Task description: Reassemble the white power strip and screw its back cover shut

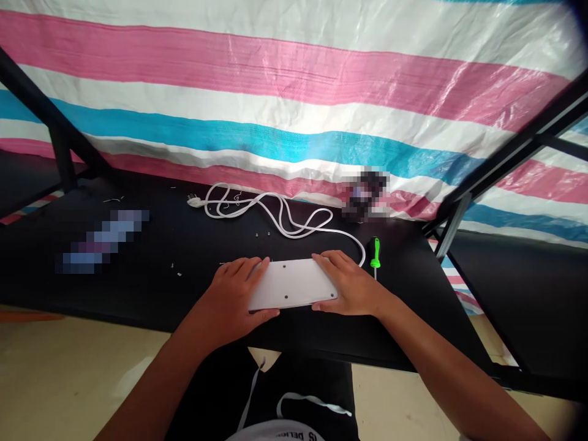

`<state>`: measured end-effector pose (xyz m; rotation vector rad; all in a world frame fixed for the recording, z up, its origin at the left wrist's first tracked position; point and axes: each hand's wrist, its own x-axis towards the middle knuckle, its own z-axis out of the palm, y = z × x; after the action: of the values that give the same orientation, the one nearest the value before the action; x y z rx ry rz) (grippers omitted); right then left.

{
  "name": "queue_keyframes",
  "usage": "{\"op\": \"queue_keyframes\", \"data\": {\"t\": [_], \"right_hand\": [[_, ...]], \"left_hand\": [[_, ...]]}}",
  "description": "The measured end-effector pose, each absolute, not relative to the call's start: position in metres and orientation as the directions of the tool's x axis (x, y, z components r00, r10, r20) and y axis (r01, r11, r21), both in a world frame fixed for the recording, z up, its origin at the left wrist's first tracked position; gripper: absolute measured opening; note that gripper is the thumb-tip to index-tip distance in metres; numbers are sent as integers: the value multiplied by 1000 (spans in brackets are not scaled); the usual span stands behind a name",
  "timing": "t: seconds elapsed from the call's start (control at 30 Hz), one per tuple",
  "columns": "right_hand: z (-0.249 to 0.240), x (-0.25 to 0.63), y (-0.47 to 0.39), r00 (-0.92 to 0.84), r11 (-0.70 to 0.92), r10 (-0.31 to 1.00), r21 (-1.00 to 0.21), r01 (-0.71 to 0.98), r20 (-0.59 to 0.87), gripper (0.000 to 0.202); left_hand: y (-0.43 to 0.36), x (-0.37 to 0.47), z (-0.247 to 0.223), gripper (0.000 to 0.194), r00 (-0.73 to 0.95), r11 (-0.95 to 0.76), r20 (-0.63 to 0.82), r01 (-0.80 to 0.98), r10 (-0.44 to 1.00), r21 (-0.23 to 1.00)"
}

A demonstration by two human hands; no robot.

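One white oblong case (298,283), just below frame centre: plain face, three dark round spots visible, interior hidden from me. I log left hand (233,289) and right hand (353,286), fingers holding its opposite ends. One green-handled screwdriver (375,252), right.

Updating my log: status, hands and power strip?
Left hand, right hand gripping power strip ends. Screw side up. Cord looped beyond; screwdriver near right hand.

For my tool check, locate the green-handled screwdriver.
In the head view, the green-handled screwdriver lies on the black table, beyond the right hand, just right of the white cable.
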<state>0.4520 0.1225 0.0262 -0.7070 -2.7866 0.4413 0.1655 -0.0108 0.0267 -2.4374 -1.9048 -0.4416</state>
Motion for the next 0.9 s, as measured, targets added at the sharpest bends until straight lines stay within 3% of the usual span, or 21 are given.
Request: {"op": "queue_keyframes", "data": {"t": [0.1,0.23,0.3,0.37,0.47,0.53,0.63,0.77,0.9], "right_hand": [[28,450,120,-864,835,480,-379,399,149,103],[37,458,129,-822,796,517,-488,359,239,65],[41,469,142,-663,748,652,-455,483,368,52],[43,484,159,-398,553,816,-370,746,419,51],[39,504,183,-125,175,966,-216,961,228,60],[33,510,193,-85,94,994,-144,985,70,58],[27,509,198,-97,96,995,-102,990,-2,47],[28,506,196,-96,98,995,-154,983,18,40],[39,510,196,20,49,982,-361,931,186,39]], "left_hand": [[-2,179,30,90,271,-307,199,935,942,177],[7,189,28,89,276,-310,183,932,943,189],[7,189,26,89,272,-304,178,933,946,191],[6,188,26,88,267,-298,175,936,948,188],[6,187,27,89,263,-292,169,938,950,186],[6,187,28,89,260,-288,159,938,952,191],[7,189,32,87,255,-278,132,939,958,201],[10,196,39,90,232,-240,59,948,971,211],[22,209,46,95,271,-271,28,942,962,198]]}}
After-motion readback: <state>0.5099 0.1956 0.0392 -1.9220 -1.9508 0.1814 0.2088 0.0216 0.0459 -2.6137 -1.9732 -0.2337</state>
